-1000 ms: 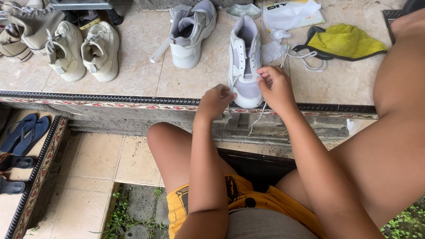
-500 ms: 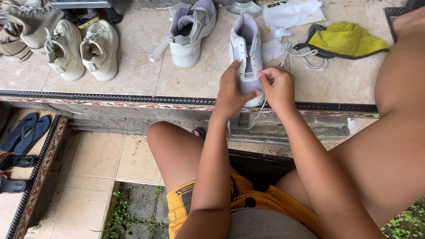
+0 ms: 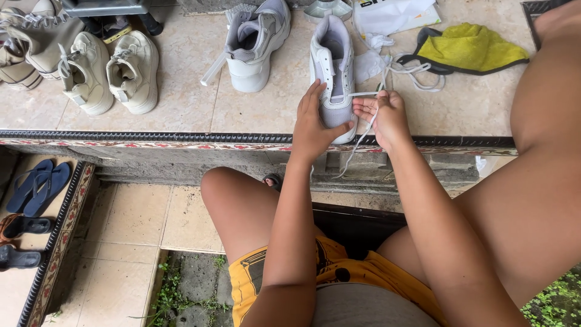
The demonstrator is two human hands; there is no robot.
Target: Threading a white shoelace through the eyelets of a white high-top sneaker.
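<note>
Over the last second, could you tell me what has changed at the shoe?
The left hand moved up from the ledge edge and now steadies the grey shoe. The right hand still pinches the lace, now drawn sideways. The other shoes and yellow cloth stayed put.

Two bare arms reach forward from the bottom of the view, side by side, elbows bent and forearms angled up and slightly inward. The left hand (image 3: pixel 315 124) lies palm down, fingers straight and together, thumb spread out to the right. The right hand (image 3: pixel 384 115) sits just beside it, palm turned up and left, fingers curled loosely, with fingertips pinched together at the top. The hands are near each other but apart. Bare knees show below, one between the arms' left side, one at far right.
</note>
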